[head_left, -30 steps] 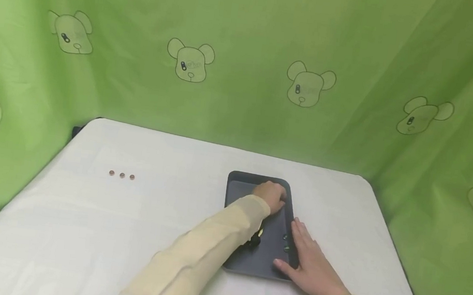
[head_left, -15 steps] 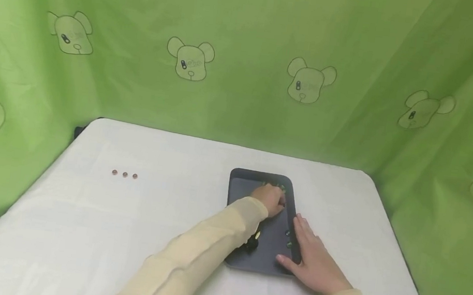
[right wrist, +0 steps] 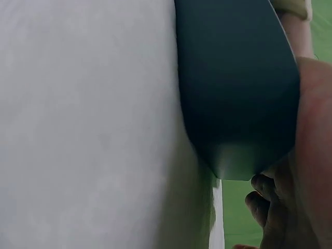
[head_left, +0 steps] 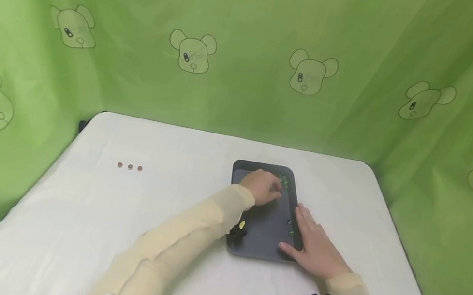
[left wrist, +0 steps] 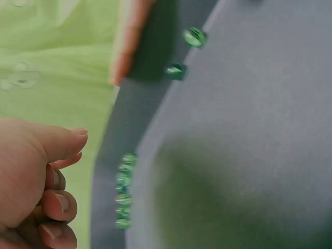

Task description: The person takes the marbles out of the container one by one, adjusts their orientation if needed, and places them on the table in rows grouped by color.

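Note:
A dark grey tray point(head_left: 257, 252) lies on the white-covered table. My left hand point(head_left: 261, 187) hovers over its far part, fingers loosely curled, with nothing visible in them. Several green glass marbles point(left wrist: 123, 192) line the wall at the far right corner, just beyond those fingers. Two more green marbles point(left wrist: 195, 37) sit apart along the tray's right side, nearer my right hand point(head_left: 317, 249). That hand rests on the right rim with straight fingers along the outside and the thumb reaching over the inside. In the right wrist view the tray's outer wall point(right wrist: 238, 78) stands beside it.
Three small reddish-brown round pieces point(head_left: 130, 167) lie in a row on the left of the white tablecloth point(head_left: 160, 197). A green curtain point(head_left: 241, 104) with bear-head drawings hangs behind and along both sides of the table.
My left hand has drawn back leftward from the tray's far right corner, and the marbles there now show. The right hand keeps its place on the rim. The whole head view has shifted slightly.

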### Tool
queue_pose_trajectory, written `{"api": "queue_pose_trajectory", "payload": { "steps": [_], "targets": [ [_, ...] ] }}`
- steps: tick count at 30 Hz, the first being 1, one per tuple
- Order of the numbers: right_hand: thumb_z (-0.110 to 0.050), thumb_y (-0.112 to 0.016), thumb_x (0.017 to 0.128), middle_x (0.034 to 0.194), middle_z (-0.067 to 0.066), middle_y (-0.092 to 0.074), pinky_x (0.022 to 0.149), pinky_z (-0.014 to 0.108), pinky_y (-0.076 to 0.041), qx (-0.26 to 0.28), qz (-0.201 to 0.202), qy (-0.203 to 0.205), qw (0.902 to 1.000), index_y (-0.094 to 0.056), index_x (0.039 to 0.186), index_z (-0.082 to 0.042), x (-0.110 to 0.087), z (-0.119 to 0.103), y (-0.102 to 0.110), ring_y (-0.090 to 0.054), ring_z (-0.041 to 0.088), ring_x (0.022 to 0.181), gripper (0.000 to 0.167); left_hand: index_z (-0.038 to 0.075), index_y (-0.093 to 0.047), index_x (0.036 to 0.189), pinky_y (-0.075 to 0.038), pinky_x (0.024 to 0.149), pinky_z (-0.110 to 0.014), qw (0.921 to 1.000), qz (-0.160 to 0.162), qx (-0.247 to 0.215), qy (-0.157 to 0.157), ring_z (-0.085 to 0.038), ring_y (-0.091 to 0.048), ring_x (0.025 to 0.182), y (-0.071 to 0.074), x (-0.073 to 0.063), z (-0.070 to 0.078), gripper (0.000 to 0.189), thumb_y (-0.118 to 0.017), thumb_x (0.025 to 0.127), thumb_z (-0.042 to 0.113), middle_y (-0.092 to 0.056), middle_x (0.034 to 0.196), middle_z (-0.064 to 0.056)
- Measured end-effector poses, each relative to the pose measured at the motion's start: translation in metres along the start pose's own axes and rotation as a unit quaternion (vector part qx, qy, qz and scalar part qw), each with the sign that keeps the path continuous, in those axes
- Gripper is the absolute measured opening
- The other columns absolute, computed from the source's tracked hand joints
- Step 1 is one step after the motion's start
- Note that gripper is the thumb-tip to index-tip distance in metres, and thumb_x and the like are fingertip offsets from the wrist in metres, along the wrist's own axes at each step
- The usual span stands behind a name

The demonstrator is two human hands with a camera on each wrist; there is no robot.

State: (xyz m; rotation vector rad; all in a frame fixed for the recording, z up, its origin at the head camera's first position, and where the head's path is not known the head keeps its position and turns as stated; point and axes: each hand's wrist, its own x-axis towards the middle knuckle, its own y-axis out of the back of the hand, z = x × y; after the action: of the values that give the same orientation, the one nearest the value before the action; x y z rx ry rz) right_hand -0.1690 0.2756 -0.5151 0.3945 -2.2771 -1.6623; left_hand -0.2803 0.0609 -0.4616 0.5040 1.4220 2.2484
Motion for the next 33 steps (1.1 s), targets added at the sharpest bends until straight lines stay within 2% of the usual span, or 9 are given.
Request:
{"api": "queue_pose_trajectory", "payload": {
  "steps": [5,8,13,17,22,27,33],
  "targets": [
    [-0.065,-0.058,0.084,0.160,0.015,-0.009,0.109,0.063,-0.020,0.000,-0.007,-0.003,1.0000,-0.006,0.154,-0.005,0.003,0.001,0.001,-0.015,0.035,0.145,0.106,0.022,-0.071,0.110,-0.050,0.088,-0.025,0.9993,0.031,-0.022,-0.005,-0.009,-0.065,0.098,0.020,-0.014,-0.009,0.025,-0.068,0.090,0.035,-0.070,0.111,0.008],
    [-0.065,-0.059,0.084,0.159,0.016,-0.010,0.108,0.063,-0.021,-0.001,-0.005,-0.001,1.0000,-0.008,0.153,-0.003,0.003,0.002,0.000,-0.016,0.036,0.144,0.106,0.020,-0.071,0.109,-0.051,0.082,-0.022,0.9982,0.050,-0.034,-0.002,-0.006,-0.065,0.088,0.027,-0.023,-0.017,0.025,-0.070,0.089,0.034,-0.071,0.108,0.006],
    [-0.065,-0.059,0.084,0.159,0.017,-0.012,0.107,0.063,-0.023,-0.004,0.001,0.001,1.0000,-0.009,0.153,-0.003,0.001,0.004,-0.002,-0.017,0.036,0.144,0.105,0.018,-0.072,0.107,-0.046,0.059,-0.018,0.9966,0.069,-0.044,0.006,-0.002,-0.056,0.061,0.035,-0.037,-0.032,0.025,-0.072,0.087,0.032,-0.070,0.082,0.007],
    [-0.065,-0.059,0.084,0.159,0.016,-0.011,0.108,0.063,-0.022,-0.002,0.001,0.002,1.0000,-0.009,0.153,-0.004,0.000,0.005,-0.003,-0.016,0.035,0.144,0.105,0.018,-0.072,0.106,-0.043,0.052,-0.020,0.9954,0.075,-0.055,0.025,-0.004,-0.052,0.055,0.042,-0.049,-0.044,0.023,-0.072,0.087,0.031,-0.063,0.069,0.009],
    [-0.068,-0.057,0.083,0.160,0.014,-0.010,0.109,0.061,-0.022,-0.003,-0.001,0.002,1.0000,-0.010,0.154,-0.004,-0.001,0.005,-0.003,-0.016,0.034,0.144,0.106,0.018,-0.072,0.104,-0.044,0.056,-0.022,0.9925,0.094,-0.063,0.045,-0.006,-0.053,0.061,0.050,-0.066,-0.064,0.020,-0.072,0.087,0.030,-0.060,0.070,0.010],
    [-0.066,-0.058,0.084,0.160,0.014,-0.010,0.109,0.062,-0.022,-0.002,0.000,0.003,1.0000,-0.009,0.154,-0.004,-0.001,0.004,-0.001,-0.016,0.035,0.144,0.106,0.017,-0.073,0.105,-0.045,0.059,-0.025,0.9894,0.115,-0.056,0.070,-0.009,-0.054,0.063,0.055,-0.082,-0.091,0.020,-0.071,0.088,0.029,-0.060,0.070,0.007],
    [-0.065,-0.059,0.084,0.160,0.015,-0.010,0.109,0.061,-0.022,-0.002,0.006,0.006,1.0000,-0.010,0.153,-0.003,-0.001,0.003,0.000,-0.017,0.035,0.144,0.105,0.014,-0.072,0.106,-0.046,0.062,-0.029,0.9852,0.113,-0.058,0.115,-0.012,-0.054,0.066,0.062,-0.104,-0.127,0.022,-0.070,0.088,0.026,-0.061,0.073,0.004]
  ]
}}
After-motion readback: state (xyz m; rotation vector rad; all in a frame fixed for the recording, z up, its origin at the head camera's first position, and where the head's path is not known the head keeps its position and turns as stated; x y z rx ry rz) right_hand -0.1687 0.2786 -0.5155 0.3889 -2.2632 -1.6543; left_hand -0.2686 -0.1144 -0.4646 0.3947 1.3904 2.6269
